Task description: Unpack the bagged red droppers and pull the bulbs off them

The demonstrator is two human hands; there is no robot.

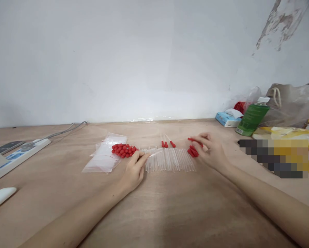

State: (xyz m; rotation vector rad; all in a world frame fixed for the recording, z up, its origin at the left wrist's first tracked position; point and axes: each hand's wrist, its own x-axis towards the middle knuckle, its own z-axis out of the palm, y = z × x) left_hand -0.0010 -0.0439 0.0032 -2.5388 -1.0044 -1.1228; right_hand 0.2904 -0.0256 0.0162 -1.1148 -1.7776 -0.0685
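My left hand is closed in a pinch on one clear dropper tube, which points to the right above a row of similar clear tubes laid side by side on the table. My right hand pinches a red rubber bulb over a small heap of loose red bulbs, partly hidden by its fingers. Behind the row lie three droppers with red bulbs on their near ends. A larger cluster of red bulbs rests left of the row, beside my left fingers.
Clear plastic zip bags lie beneath and beside the red cluster. A white power strip with a grey cable is at the left, near a white mouse-like object. At the right stand a green bottle and a blue tissue pack.
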